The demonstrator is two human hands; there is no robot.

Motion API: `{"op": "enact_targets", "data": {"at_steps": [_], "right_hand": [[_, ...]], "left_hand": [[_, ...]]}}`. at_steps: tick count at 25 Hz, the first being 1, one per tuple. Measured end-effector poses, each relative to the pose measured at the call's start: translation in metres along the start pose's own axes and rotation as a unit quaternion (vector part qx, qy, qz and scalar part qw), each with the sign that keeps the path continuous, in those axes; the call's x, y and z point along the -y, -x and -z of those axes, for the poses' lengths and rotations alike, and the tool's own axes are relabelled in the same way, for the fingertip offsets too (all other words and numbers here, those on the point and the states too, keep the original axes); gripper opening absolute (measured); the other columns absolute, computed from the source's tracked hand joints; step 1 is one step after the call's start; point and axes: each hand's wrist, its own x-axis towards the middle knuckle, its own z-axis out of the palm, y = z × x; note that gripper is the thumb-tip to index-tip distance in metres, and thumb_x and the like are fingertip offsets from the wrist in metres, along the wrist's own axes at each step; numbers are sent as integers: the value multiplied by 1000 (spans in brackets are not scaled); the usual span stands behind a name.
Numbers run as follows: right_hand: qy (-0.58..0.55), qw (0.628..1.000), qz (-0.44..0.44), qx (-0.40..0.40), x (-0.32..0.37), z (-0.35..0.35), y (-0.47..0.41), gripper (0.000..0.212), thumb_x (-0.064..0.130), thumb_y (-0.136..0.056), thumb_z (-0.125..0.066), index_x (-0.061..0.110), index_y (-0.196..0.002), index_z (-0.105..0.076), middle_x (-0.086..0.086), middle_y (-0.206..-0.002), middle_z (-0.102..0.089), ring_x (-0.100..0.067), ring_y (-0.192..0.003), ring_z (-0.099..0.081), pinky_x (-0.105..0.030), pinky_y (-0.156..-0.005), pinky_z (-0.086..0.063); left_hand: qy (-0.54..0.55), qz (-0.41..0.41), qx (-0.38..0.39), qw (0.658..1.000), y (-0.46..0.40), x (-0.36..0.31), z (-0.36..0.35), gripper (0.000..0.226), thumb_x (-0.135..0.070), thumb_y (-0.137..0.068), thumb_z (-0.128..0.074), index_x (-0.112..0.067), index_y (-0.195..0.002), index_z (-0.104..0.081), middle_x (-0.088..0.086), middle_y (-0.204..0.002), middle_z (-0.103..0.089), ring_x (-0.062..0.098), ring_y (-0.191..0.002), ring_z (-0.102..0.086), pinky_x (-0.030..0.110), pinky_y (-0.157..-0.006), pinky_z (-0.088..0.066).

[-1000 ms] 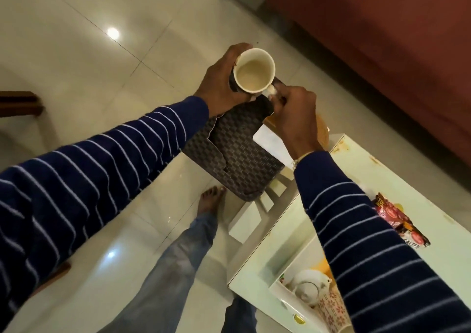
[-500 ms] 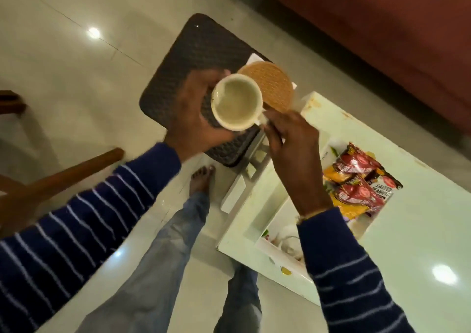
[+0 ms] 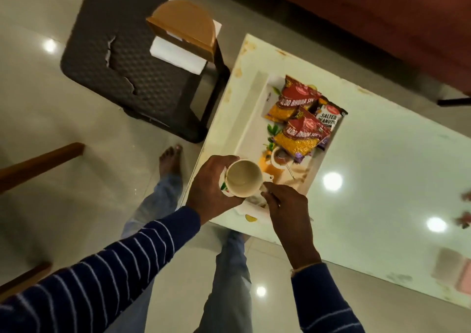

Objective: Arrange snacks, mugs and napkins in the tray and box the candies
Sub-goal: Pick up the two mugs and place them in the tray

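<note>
A cream mug (image 3: 243,177) with an empty inside hangs over the near end of the white printed tray (image 3: 251,118). My left hand (image 3: 211,188) grips the mug's body from the left. My right hand (image 3: 286,206) pinches its handle on the right. Three snack packets (image 3: 302,118) lie at the tray's far end: two red-and-yellow ones and a salted peanuts pack. The tray sits on a white glossy table (image 3: 382,174). A brown napkin holder (image 3: 186,30) with white napkins (image 3: 175,53) stands on a dark woven stool (image 3: 132,72).
The stool stands on the tiled floor just left of the table's far corner. A wooden chair arm (image 3: 40,163) juts in at the left. A red-brown sofa (image 3: 382,14) runs behind the table. Small pink candies (image 3: 465,207) lie at the table's right edge.
Both hands carried the mug from above the stool toward me and to the right, and now hold it over the tray's near end. The view swung toward the table.
</note>
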Motion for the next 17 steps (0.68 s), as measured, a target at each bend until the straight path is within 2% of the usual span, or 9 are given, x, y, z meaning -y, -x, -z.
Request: {"op": "enact_targets", "data": {"at_steps": [4, 5, 8, 11, 13, 15, 17], "right_hand": [[-13, 999, 4, -29, -19, -12, 4, 16, 14, -94, -65, 16, -104, -76, -2, -98, -76, -7, -81, -59, -7, -75, -40], [-12, 999, 3, -35, -22, -15, 5, 15, 13, -93, -65, 15, -102, -77, -2, -95, -76, -8, -79, -60, -7, -74, -39], [-3, 999, -12, -49, -33, -20, 7, 17, 14, -93, -66, 14, -106, -77, -2, -98, -77, -16, -88, -68, 2, -72, -27], [36, 997, -10, -71, -31, -26, 7, 12, 14, -89, -71, 17, -98, -78, 0, -88, -77, -16, -79, -70, 2, -68, -21], [76, 993, 5, -90, -30, -29, 5, 9, 13, -86, -75, 19, -91, -79, 2, -80, -76, -16, -70, -69, -2, -64, -21], [74, 994, 8, -77, -31, -31, 3, 8, 12, -87, -73, 18, -90, -78, -1, -81, -76, -19, -73, -69, -13, -62, -36], [70, 996, 12, -56, -33, -35, 3, 9, 11, -87, -72, 15, -92, -78, -4, -85, -76, -24, -79, -69, -29, -68, -51]], "left_hand": [[-23, 21, 27, 999, 7, 7, -17, 91, -51, -54, -90, -39, -129, -40, -15, -124, -53, 4, -111, -54, 27, -88, -54], [-29, 20, 31, 999, 8, 8, -20, 91, -51, -54, -90, -39, -129, -39, -15, -124, -53, 4, -110, -54, 27, -88, -54], [-38, 20, 34, 998, 14, 9, -32, 90, -51, -55, -89, -38, -129, -41, -12, -125, -53, 7, -111, -55, 28, -87, -54], [-31, 30, 25, 999, 16, 13, -35, 89, -47, -56, -91, -37, -130, -42, -8, -126, -54, 10, -113, -56, 31, -90, -54], [-27, 40, 27, 998, 18, 15, -37, 90, -44, -56, -93, -36, -130, -43, -8, -127, -54, 11, -113, -56, 32, -91, -54], [-28, 43, 28, 998, 19, 16, -37, 89, -45, -56, -93, -37, -129, -43, -11, -126, -54, 9, -113, -56, 29, -91, -53], [-34, 40, 32, 998, 20, 18, -36, 88, -48, -56, -91, -38, -129, -42, -15, -124, -52, 7, -111, -55, 25, -90, -52]]}}
